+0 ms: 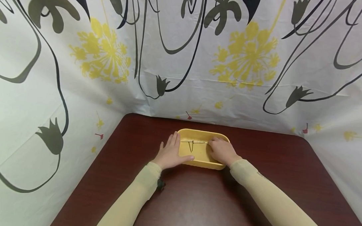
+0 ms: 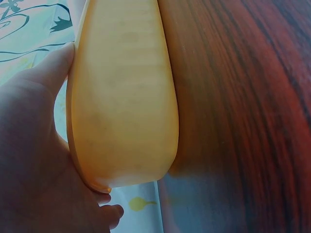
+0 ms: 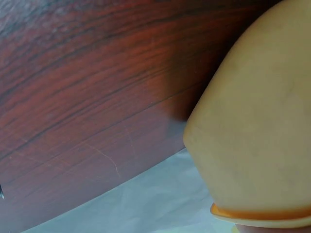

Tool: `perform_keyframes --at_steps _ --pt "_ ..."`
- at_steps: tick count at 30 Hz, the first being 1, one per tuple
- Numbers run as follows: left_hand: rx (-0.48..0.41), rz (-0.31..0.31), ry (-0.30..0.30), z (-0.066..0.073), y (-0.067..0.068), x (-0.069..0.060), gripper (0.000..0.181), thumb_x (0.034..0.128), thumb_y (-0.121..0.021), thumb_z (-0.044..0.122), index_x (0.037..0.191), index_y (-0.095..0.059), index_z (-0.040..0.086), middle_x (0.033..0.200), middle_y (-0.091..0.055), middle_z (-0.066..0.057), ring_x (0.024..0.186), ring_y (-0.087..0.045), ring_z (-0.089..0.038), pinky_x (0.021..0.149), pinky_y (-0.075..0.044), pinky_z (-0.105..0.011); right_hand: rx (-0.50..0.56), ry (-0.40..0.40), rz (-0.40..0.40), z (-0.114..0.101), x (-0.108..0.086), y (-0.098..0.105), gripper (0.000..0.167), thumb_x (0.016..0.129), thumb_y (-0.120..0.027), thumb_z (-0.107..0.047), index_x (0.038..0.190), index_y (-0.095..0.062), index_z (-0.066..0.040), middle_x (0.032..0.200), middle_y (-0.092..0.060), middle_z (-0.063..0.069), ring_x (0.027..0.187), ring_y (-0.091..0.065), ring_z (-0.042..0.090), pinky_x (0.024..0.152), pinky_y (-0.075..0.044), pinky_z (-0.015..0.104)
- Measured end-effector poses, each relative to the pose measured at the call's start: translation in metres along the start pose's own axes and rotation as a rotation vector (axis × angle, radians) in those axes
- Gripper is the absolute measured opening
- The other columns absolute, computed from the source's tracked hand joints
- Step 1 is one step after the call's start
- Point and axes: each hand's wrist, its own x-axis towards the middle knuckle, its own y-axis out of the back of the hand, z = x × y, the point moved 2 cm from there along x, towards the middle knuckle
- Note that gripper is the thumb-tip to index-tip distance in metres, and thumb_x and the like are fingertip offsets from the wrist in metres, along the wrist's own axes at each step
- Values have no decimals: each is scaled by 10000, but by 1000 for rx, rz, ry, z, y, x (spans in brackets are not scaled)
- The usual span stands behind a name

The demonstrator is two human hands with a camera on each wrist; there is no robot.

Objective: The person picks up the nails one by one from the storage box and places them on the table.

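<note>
A yellow oblong tub stands near the far edge of the table. Several thin dark sticks lie inside it, too small to tell their kind. My left hand spans the tub's left end, its fingers straight along the rim and the thumb over the front rim. In the left wrist view, that hand touches the rim beside the tub's outer wall. My right hand reaches into the right end, fingers curled, pinching the end of one thin stick. The right wrist view shows only the tub's outside.
The dark reddish-brown table has a wood grain. A white curtain with flower prints hangs behind and along both sides of it. A small dark object shows beneath the left wrist.
</note>
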Motion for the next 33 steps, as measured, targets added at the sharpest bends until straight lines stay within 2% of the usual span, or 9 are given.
perform_keyframes --at_steps 6,13,17,22,33 --pt "-19 5 6 1 2 -1 1254 787 -545 850 1619 -38 61 1686 59 -52 1536 26 -227 1167 -106 -618 18 -30 20 -1 2 3 65 906 -698 -138 876 -728 -89 820 -584 60 686 -604 249 573 -516 456" --pt "-9 -1 7 1 2 -1 1272 771 -495 892 1620 -34 65 1684 71 -41 1535 35 -217 1171 -102 -607 1 -62 50 2 6 -1 217 912 -683 -143 700 -633 -135 738 -573 40 644 -600 248 529 -502 473" --pt "-14 0 8 1 3 -2 1270 772 -501 889 1620 -39 65 1685 67 -41 1534 33 -216 1169 -102 -611 -2 -89 53 2 9 -1 248 914 -711 -171 680 -633 -145 721 -589 37 652 -613 251 534 -506 487" --pt "-20 7 3 1 2 -2 1248 790 -527 859 1619 -48 59 1686 54 -51 1536 26 -228 1165 -112 -621 -8 -106 53 2 11 -2 202 903 -743 -190 715 -675 -162 739 -621 28 670 -637 255 535 -513 492" --pt "-12 4 4 1 1 -1 1263 777 -500 885 1621 -34 69 1686 58 -47 1535 27 -226 1163 -122 -624 -79 -100 35 1 14 -5 265 888 -658 -52 646 -594 -141 664 -569 30 533 -548 212 479 -499 456"
